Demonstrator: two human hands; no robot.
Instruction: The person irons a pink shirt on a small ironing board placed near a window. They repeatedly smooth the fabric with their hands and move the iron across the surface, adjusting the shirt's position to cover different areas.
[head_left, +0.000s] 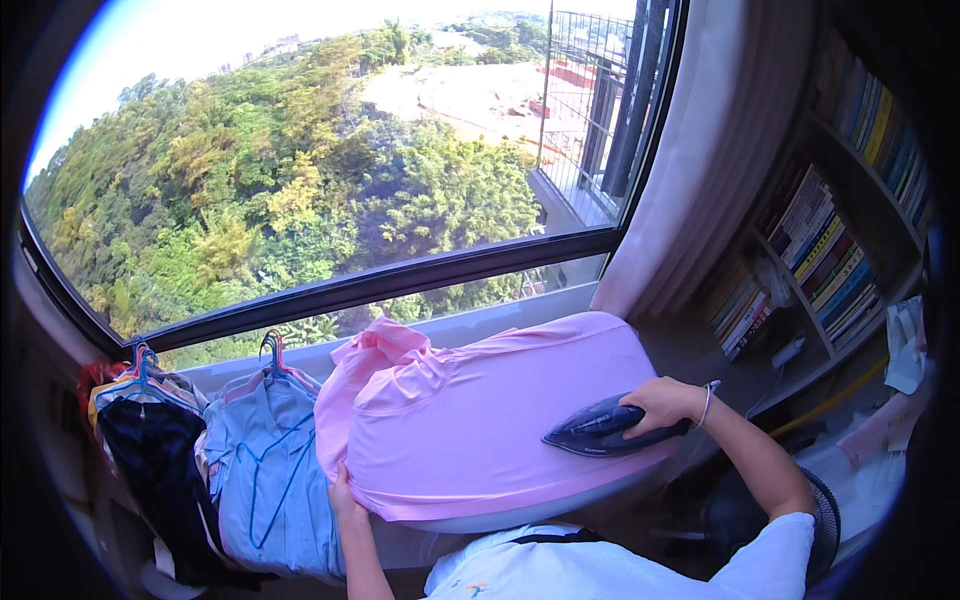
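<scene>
A pink shirt (480, 420) lies spread over an ironing board (480, 520), whose pale edge shows along the near side. Gripped in my right hand (661, 405) is a dark steam iron (589, 431), resting on the shirt near its right end with the tip pointing left. My left hand (346, 493) pinches the shirt's near left edge. Above that hand, the collar and sleeve part of the shirt is bunched up in folds. Close by on the left hangs a light blue shirt (281, 457), with a blue wire hanger (271, 484) lying against its front.
More clothes, including a dark garment (154, 480), hang at far left. A window frame (375, 289) runs behind the board. To the right are a curtain (697, 165), bookshelves (795, 300) and a fan (823, 517) close to my right elbow.
</scene>
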